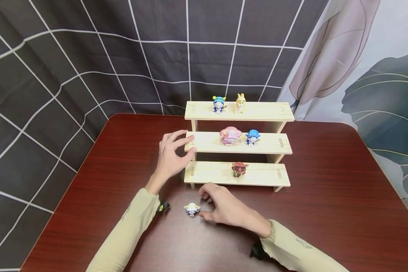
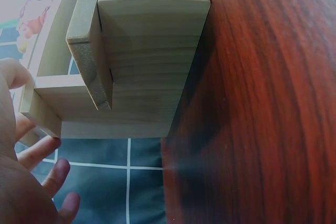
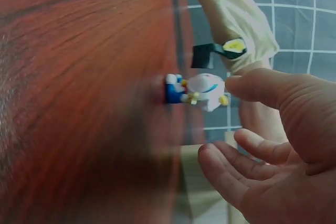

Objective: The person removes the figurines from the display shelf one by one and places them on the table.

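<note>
A three-tier wooden display stand (image 1: 204,173) stands on the table. My left hand (image 1: 171,156) holds the left end of its middle board, thumb at the front edge and index finger on top. In the left wrist view, the board end (image 2: 39,111) lies between thumb and fingers. A small figurine with a white hat and blue body (image 1: 191,209) stands on the table in front of the stand. My right hand (image 1: 227,206) is beside it on the right, thumb and fingers spread apart. The right wrist view shows the thumb close to the figurine's head (image 3: 207,90); contact is unclear.
On the top tier stand a blue-hatted figurine (image 1: 219,105) and a yellow eared one (image 1: 239,104). The middle tier bears a pink figurine (image 1: 230,136) and a blue one (image 1: 252,138). A red-brown figurine (image 1: 239,169) occupies the bottom tier. Behind hangs a dark gridded curtain (image 1: 163,53).
</note>
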### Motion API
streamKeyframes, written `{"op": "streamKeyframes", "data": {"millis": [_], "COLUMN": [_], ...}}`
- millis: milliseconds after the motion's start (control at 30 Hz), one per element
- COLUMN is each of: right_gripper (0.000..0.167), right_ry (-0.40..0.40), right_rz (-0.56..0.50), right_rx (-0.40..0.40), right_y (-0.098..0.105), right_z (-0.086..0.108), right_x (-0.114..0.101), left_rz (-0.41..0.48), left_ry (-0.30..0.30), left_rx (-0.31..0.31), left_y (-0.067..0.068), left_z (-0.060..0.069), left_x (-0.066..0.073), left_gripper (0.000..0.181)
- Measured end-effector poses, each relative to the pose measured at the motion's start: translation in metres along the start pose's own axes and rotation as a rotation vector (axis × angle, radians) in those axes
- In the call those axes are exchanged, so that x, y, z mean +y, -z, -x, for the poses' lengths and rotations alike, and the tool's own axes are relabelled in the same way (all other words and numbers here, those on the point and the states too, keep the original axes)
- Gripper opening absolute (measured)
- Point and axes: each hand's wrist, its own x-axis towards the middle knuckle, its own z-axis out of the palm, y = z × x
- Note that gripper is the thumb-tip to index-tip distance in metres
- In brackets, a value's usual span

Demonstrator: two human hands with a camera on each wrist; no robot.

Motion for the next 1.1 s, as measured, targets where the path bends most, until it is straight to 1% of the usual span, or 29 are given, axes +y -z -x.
{"op": "streamKeyframes", "data": {"millis": [100,267,433,567,700,867,933,1100], "right_gripper": [0.038,0.032,0.025,0.022,0.02,0.022,0.022,0.022], "right_ry": [0.019,0.025,0.035,0.018,0.026,0.064,0.059,0.013], "right_rz": [0.026,0.011,-0.057,-0.107,-0.116,-0.119,-0.131,-0.175], "right_rx": [0.013,0.013,0.02,0.037,0.084,0.175,0.213,0.292], "right_y": [0.008,0.026,0.047,0.062,0.076,0.095,0.102,0.115], "right_z": [0.004,0.01,0.013,0.015,0.016,0.016,0.015,0.014], "right_x": [-0.005,-0.016,-0.022,-0.023,-0.023,-0.021,-0.021,-0.018], "left_rz": [-0.001,-0.006,-0.003,-0.001,0.0,0.003,-0.001,-0.002], "left_ry": [-0.002,0.002,0.001,-0.003,-0.004,-0.001,-0.002,-0.002], "left_rx": [0.004,0.002,0.0,0.006,0.01,0.015,0.013,0.005], "left_y": [-0.001,-0.001,0.0,-0.001,-0.001,0.0,0.0,0.0], "left_z": [0.0,0.0,0.0,0.001,0.001,0.001,0.001,0.0], "left_x": [-0.001,-0.001,-0.002,-0.002,-0.001,0.0,0.001,0.001], "left_gripper": [0.034,0.035,0.034,0.034,0.034,0.034,0.034,0.034]}}
